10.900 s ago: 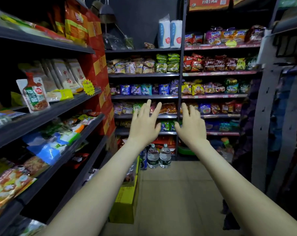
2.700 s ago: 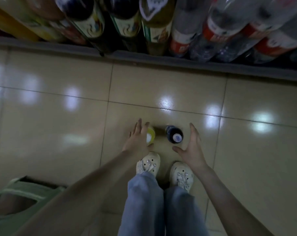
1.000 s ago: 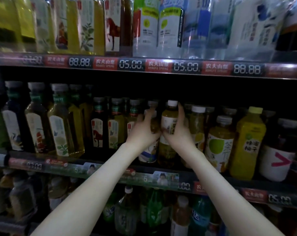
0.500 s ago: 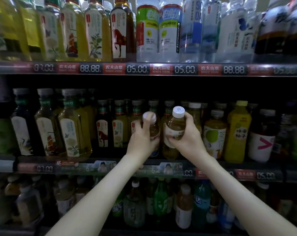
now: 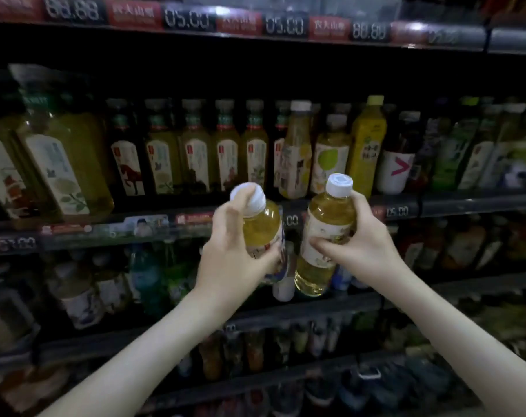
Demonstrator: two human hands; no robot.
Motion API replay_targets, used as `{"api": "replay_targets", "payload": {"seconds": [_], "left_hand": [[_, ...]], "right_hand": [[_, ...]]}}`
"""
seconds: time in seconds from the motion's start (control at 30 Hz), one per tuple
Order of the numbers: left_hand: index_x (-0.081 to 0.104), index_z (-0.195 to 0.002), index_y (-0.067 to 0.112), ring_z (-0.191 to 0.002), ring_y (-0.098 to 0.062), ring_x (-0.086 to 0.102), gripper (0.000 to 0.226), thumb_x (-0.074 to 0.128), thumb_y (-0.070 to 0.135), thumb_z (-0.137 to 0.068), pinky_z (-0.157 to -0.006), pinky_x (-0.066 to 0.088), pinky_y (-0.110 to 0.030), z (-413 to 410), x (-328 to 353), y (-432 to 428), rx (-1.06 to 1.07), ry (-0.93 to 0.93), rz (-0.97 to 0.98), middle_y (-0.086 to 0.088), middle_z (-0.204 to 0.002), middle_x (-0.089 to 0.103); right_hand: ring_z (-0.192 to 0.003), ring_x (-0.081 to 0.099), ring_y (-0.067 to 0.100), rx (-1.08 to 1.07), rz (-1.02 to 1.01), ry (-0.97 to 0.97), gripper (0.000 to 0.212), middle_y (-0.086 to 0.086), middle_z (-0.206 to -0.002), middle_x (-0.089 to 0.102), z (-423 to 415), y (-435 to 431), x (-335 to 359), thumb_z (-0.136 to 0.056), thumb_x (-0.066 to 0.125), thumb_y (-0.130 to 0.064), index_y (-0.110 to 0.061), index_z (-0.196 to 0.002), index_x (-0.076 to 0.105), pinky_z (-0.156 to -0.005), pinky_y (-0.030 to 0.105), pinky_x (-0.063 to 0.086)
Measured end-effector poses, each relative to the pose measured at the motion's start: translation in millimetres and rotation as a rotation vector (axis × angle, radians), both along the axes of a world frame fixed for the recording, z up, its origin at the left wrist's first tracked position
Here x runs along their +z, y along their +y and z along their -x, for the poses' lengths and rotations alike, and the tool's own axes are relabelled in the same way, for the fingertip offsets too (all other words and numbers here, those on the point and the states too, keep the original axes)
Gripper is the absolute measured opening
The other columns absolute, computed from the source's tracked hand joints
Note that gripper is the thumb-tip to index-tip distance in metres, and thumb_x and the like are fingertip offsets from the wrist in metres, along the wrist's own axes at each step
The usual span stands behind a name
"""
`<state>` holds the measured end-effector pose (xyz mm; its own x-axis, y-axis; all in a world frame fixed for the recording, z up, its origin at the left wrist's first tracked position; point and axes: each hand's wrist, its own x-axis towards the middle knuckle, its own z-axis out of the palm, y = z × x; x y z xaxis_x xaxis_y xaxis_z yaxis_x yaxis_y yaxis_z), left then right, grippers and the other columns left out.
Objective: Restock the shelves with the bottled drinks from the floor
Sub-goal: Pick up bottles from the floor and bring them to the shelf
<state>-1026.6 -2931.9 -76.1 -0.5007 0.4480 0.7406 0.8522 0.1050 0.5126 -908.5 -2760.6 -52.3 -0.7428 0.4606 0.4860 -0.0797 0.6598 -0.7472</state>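
My left hand (image 5: 234, 260) grips a bottle of yellow tea with a white cap (image 5: 260, 224), its fingers wrapped round the body. My right hand (image 5: 361, 251) grips a second yellow tea bottle with a white cap (image 5: 325, 236), holding it by the label. Both bottles are held side by side in the air, a little in front of and below the middle shelf edge (image 5: 165, 224). The shelf behind them carries a full row of tea bottles (image 5: 195, 152).
Price strips run along the upper shelf edge (image 5: 285, 25). A yellow bottle (image 5: 367, 142) and a dark bottle with a pink arrow label (image 5: 397, 167) stand to the right on the middle shelf. Lower shelves (image 5: 285, 314) hold more drinks in dim light.
Both hands have pulled back from the middle shelf with their bottles and now hold them lower and closer to me. The view has tilted down.
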Motion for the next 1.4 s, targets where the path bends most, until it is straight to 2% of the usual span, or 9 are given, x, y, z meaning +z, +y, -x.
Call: {"api": "replay_targets", "payload": {"seconds": [0.2, 0.5, 0.7, 0.87, 1.0, 1.1, 1.17, 1.27, 1.4], "left_hand": [[0.005, -0.136, 0.056, -0.109, -0.015, 0.055, 0.088, 0.071, 0.036, -0.082, -0.082, 0.048, -0.027, -49.5, -106.1, 16.8, -0.028, -0.361, 0.350, 0.011, -0.136, 0.032], [0.020, -0.146, 0.023, -0.115, -0.033, 0.053, 0.085, 0.073, 0.033, -0.081, -0.086, 0.048, -0.041, -114.1, -376.0, 47.8, 0.130, -0.761, 0.657, -0.001, -0.144, 0.028], [0.035, -0.142, 0.008, -0.110, -0.042, 0.055, 0.077, 0.077, 0.025, -0.079, -0.082, 0.050, -0.044, -152.4, -629.2, 39.3, 0.191, -0.840, 0.821, -0.015, -0.145, 0.033], [0.044, -0.124, 0.005, -0.061, -0.037, 0.065, 0.069, 0.074, 0.040, -0.073, -0.038, 0.047, -0.030, -172.4, -818.2, 21.5, 0.137, -0.704, 0.935, -0.015, -0.123, 0.047], [0.038, -0.120, 0.004, -0.047, -0.036, 0.060, 0.083, 0.091, 0.022, -0.058, -0.032, 0.035, -0.023, -178.5, -927.4, 9.5, 0.105, -0.637, 0.931, -0.009, -0.121, 0.038], [0.034, -0.118, 0.015, -0.060, -0.039, 0.063, 0.079, 0.089, 0.013, -0.062, -0.033, 0.048, -0.037, -183.2, -981.8, -3.5, 0.044, -0.705, 0.886, -0.002, -0.120, 0.031], [0.035, -0.118, 0.015, -0.074, -0.041, 0.063, 0.073, 0.085, 0.019, -0.066, -0.046, 0.054, -0.038, -187.9, -997.0, -14.8, 0.071, -0.757, 0.851, -0.004, -0.120, 0.031], [0.038, -0.121, 0.010, -0.093, -0.032, 0.059, 0.080, 0.090, 0.021, -0.061, -0.070, 0.049, -0.025, -198.4, -989.2, -26.0, 0.181, -0.846, 0.894, -0.019, -0.121, 0.047], [0.018, -0.146, 0.036, -0.127, -0.034, 0.045, 0.092, 0.079, 0.025, -0.077, -0.086, 0.042, -0.030, -193.3, -929.6, -13.8, 0.214, -1.009, 1.024, -0.019, -0.153, 0.023]], "right_hand": [[-0.089, 0.056, -0.013, 0.056, 0.136, -0.320, 0.064, -0.020, -0.099, 0.061, -29.5, 22.1, -108.8, -0.069, 0.081, -0.011, -0.035, -0.116, 0.043, -0.068, 0.006, 0.044], [-0.084, 0.055, -0.013, 0.133, 0.292, -0.744, 0.055, -0.019, -0.091, 0.059, -87.2, 61.2, -398.1, -0.063, 0.079, -0.009, -0.038, -0.096, 0.046, -0.067, 0.004, 0.038], [-0.083, 0.066, 0.021, 0.038, 0.519, -0.884, 0.054, -0.001, -0.090, 0.066, -143.5, 52.6, -677.5, -0.058, 0.076, -0.020, -0.032, -0.101, 0.046, -0.073, 0.047, 0.055], [-0.095, 0.062, 0.016, -0.071, 0.531, -0.866, 0.067, -0.003, -0.105, 0.064, -161.2, 23.7, -849.6, -0.065, 0.082, -0.005, -0.015, -0.123, 0.049, -0.084, 0.018, 0.045], [-0.095, 0.056, 0.012, -0.092, 0.533, -0.808, 0.063, 0.002, -0.108, 0.056, -157.8, 3.9, -953.9, -0.070, 0.080, 0.002, -0.004, -0.124, 0.049, -0.080, 0.001, 0.037], [-0.100, 0.057, 0.025, -0.074, 0.561, -0.778, 0.060, 0.012, -0.110, 0.055, -161.8, -10.6, -998.9, -0.071, 0.078, 0.006, 0.001, -0.123, 0.048, -0.091, 0.027, 0.046], [-0.099, 0.057, 0.022, -0.078, 0.555, -0.744, 0.061, 0.000, -0.109, 0.056, -167.8, -19.6, -1008.5, -0.072, 0.077, 0.004, -0.012, -0.125, 0.050, -0.091, 0.039, 0.048], [-0.092, 0.053, -0.004, -0.095, 0.564, -0.741, 0.082, -0.032, -0.104, 0.052, -172.1, -22.6, -994.9, -0.072, 0.076, 0.006, -0.057, -0.114, 0.045, -0.089, 0.018, 0.044], [-0.130, 0.031, 0.008, -0.130, 0.625, -0.938, 0.099, 0.001, -0.147, 0.033, -168.7, -16.9, -942.0, -0.069, 0.081, 0.002, -0.017, -0.148, 0.024, -0.105, 0.015, 0.021]]}}
